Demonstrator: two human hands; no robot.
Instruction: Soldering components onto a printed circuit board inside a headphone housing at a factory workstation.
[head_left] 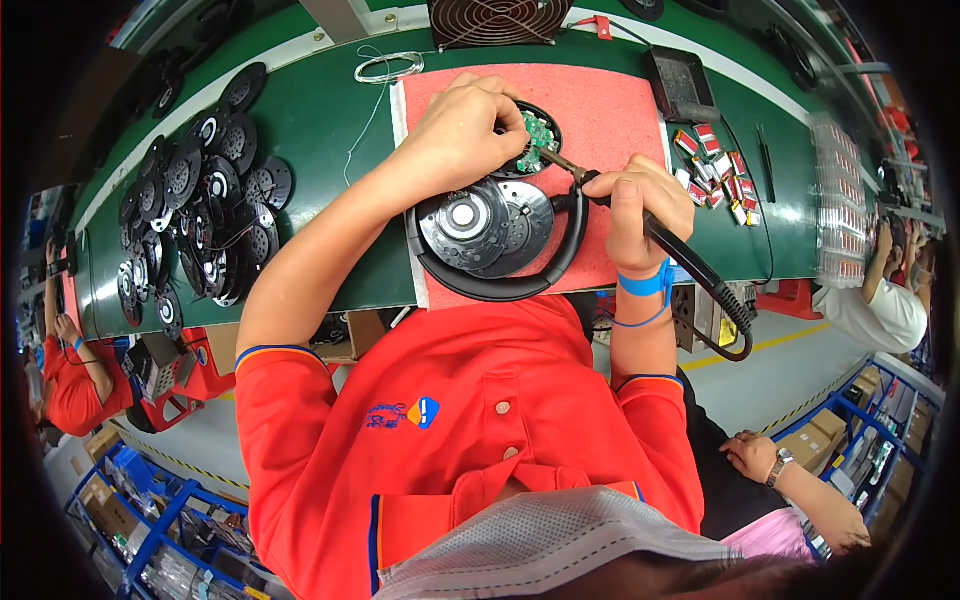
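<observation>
My right hand grips a soldering iron by its dark handle, and the tip points at a green circuit board. That board sits in a round black earcup of a headset. My left hand is closed at the earcup's left edge, its fingertips pinched against the board; whatever they hold is hidden. Nearer to me lies the headset's curved black headband, around round black speaker plates with a silvery centre. All of this rests on a pink foam mat.
Many round black speaker parts are heaped at the left. Small red-and-white batteries lie right of the mat, near a black tray and tweezers. A fan and coiled wire are behind; clear trays stand far right.
</observation>
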